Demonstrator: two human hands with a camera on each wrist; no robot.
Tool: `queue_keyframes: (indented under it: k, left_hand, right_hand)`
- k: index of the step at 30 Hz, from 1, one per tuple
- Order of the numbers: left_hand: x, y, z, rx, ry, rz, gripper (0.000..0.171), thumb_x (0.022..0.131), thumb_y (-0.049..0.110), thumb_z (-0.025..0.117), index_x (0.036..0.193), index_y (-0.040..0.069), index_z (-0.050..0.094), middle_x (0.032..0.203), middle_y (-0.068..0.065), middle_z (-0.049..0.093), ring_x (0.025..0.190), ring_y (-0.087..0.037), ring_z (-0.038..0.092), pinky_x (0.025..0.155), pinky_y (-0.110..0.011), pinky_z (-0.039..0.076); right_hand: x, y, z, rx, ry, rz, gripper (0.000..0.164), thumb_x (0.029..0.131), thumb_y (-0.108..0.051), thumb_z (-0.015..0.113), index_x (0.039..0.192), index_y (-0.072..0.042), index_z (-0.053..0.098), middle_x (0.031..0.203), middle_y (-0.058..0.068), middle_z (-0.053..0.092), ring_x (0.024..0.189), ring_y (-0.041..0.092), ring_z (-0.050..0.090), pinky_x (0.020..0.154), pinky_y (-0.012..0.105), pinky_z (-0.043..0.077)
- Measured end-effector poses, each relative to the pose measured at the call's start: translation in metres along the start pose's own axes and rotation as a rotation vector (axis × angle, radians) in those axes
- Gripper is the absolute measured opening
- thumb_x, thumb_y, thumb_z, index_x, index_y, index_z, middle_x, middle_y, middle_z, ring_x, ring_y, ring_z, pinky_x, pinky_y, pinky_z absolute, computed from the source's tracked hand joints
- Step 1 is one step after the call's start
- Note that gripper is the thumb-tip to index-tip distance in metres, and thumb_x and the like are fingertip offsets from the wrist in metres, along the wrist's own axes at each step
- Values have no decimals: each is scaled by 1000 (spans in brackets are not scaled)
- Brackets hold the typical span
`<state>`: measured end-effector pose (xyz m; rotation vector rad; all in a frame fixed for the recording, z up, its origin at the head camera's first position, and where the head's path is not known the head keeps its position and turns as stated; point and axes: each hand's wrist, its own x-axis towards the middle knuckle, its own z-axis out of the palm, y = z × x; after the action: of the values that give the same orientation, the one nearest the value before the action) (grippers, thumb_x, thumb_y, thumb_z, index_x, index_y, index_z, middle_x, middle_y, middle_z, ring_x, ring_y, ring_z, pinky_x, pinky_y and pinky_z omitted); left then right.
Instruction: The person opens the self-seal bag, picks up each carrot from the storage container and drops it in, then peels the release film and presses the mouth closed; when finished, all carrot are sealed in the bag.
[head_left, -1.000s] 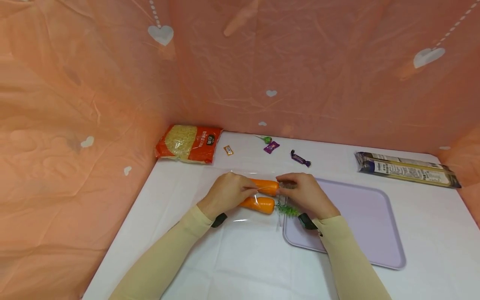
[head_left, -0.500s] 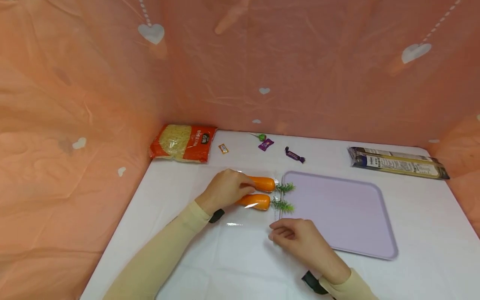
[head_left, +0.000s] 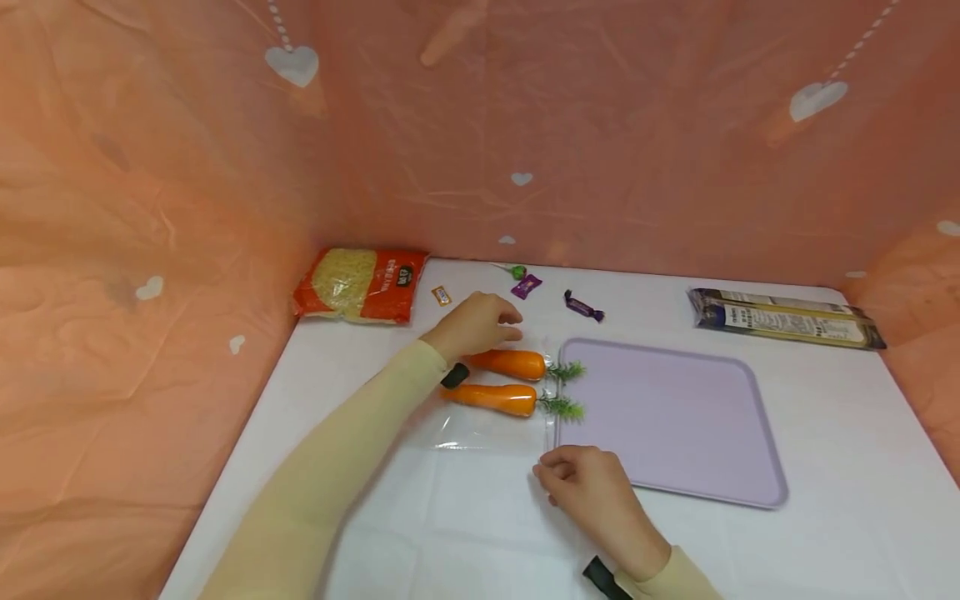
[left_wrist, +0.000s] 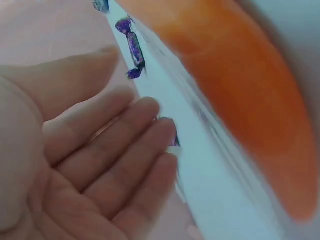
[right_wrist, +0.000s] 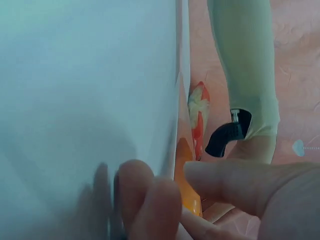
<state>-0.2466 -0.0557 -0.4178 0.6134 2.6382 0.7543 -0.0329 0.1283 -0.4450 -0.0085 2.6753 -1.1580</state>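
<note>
Two orange carrots, an upper carrot (head_left: 517, 364) and a lower carrot (head_left: 498, 398), lie side by side in a clear plastic bag (head_left: 480, 435). Their green leafy tops (head_left: 561, 407) stick out of the bag's right end over the tray's left rim. My left hand (head_left: 474, 325) hovers just beyond the upper carrot, its fingers (left_wrist: 125, 135) extended and holding nothing in the left wrist view. My right hand (head_left: 596, 492) is by the front left corner of the lilac tray (head_left: 675, 417), loosely curled, thumb and fingertips apart in the right wrist view.
Along the back lie a red noodle bag (head_left: 363, 285), an orange-wrapped candy (head_left: 441, 296), a green lollipop (head_left: 517, 272), a purple candy (head_left: 527, 286) and a dark purple twist-wrapped candy (head_left: 583, 306). A long dark package (head_left: 787, 318) lies at the back right. Orange cloth (head_left: 600, 167) hangs behind.
My right hand has left the carrot tops and come down toward me, to the tray's front left corner. My left hand has let go of the upper carrot and moved away from me.
</note>
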Motion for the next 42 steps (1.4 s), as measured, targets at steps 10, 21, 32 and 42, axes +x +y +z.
queue_keyframes:
  k: [10, 21, 32, 42]
  left_hand:
    - [13, -5, 8, -43, -68, 15, 28, 99, 29, 65, 121, 15, 74, 121, -3, 71, 105, -18, 62, 105, -35, 51]
    - [12, -4, 7, -58, -97, 7, 18, 98, 32, 66, 105, 20, 78, 102, 5, 73, 94, -17, 61, 92, -30, 53]
    - [19, 0, 11, -52, -107, 37, 17, 98, 30, 67, 107, 19, 76, 106, 4, 72, 96, -17, 61, 92, -30, 54]
    - [8, -7, -1, -89, -50, 18, 14, 95, 29, 68, 95, 19, 77, 92, 5, 70, 88, -18, 61, 79, -28, 52]
  right_hand:
    - [3, -3, 3, 68, -4, 101, 12, 92, -24, 73, 88, -13, 78, 61, -5, 67, 49, 11, 62, 49, 24, 50]
    - [16, -6, 0, 145, 27, 160, 19, 93, -27, 72, 82, -12, 76, 61, -2, 67, 48, 14, 63, 48, 27, 54]
    - [23, -6, -1, 163, 24, 172, 19, 92, -25, 74, 78, -13, 76, 62, -1, 68, 50, 15, 65, 50, 27, 55]
    - [29, -2, -15, 193, 66, 133, 17, 94, -15, 65, 82, -9, 74, 64, 2, 69, 52, 15, 65, 51, 27, 56]
